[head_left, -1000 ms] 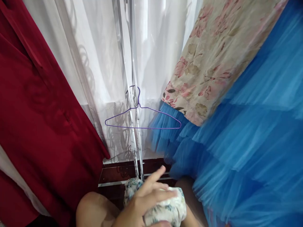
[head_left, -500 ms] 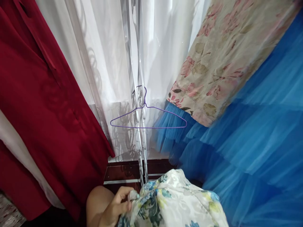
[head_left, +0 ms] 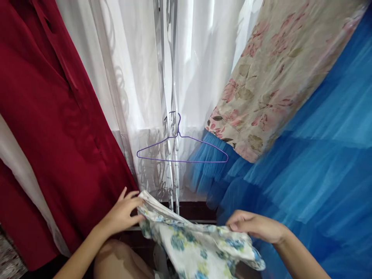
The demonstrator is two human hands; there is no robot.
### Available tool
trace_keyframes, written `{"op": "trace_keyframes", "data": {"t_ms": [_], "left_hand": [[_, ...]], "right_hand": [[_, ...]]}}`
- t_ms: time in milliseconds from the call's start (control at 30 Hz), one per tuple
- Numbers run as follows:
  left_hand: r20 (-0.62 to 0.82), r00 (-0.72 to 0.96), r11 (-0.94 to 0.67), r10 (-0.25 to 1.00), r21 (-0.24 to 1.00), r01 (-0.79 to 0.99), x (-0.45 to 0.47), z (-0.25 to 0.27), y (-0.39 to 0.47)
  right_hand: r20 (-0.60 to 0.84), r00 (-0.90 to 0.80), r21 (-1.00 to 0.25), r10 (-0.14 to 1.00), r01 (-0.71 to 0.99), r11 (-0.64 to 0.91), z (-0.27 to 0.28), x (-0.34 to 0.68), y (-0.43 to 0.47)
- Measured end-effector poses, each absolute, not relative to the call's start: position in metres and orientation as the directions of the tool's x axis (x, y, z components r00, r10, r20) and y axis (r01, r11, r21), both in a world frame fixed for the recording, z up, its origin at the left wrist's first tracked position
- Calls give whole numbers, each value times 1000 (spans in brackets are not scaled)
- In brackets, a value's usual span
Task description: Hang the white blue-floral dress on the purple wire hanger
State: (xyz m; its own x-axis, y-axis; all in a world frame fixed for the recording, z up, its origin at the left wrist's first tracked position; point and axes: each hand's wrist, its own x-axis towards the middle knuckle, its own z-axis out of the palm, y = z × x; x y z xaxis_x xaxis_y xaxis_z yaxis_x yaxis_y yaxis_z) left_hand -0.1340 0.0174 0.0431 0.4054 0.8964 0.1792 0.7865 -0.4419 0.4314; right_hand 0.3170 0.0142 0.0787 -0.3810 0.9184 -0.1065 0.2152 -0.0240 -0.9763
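Note:
A white garment with blue, green and yellow flowers (head_left: 192,244) is stretched between my two hands, low in the view. My left hand (head_left: 128,211) pinches its upper left corner between thumb and fingers. On the other side my right hand (head_left: 252,224) grips the upper edge, the fingers curled over the cloth. The garment's lower part runs out of view. Above it a bare purple hanger (head_left: 183,161) hangs by its hook from a white metal stand (head_left: 171,182).
Red cloth (head_left: 78,155) hangs on the left. White curtains (head_left: 200,77) fall behind the stand. To the right hang a beige floral garment (head_left: 261,85) and blue layered tulle (head_left: 319,186). My bare knee (head_left: 119,259) shows at the bottom.
The floral garment has been lifted and spread sideways. My left hand has moved up and left; my right hand has come into view, holding the garment's other side.

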Motion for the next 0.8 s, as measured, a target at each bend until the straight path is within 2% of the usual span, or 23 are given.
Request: {"op": "trace_keyframes", "data": {"t_ms": [67,100,233,333,533,667,800], "left_hand": [[266,367,-445,891,363,819,-152,57,41],[307,343,-439,888,342,831,-162,65,53],[464,217,-426,859,411,806,-190,106,105],[478,211,-453,853,475,754,-191,139,135],[403,300,-499,865,624,602,-158,165,151],[341,336,-471,878,744,474,-138,156,146],[292,393,-448,872,799,401,-121,141,142]], "right_hand": [[-166,-578,-982,799,167,-84,87,303,24],[-149,-646,-987,748,141,-74,93,292,27],[34,-706,-967,707,155,202,112,247,32],[159,-628,-925,762,175,337,114,229,37],[305,-343,-906,889,184,381,104,253,69],[315,-274,-908,909,192,372,103,281,90],[262,-221,-938,940,170,301,96,301,106]]}}
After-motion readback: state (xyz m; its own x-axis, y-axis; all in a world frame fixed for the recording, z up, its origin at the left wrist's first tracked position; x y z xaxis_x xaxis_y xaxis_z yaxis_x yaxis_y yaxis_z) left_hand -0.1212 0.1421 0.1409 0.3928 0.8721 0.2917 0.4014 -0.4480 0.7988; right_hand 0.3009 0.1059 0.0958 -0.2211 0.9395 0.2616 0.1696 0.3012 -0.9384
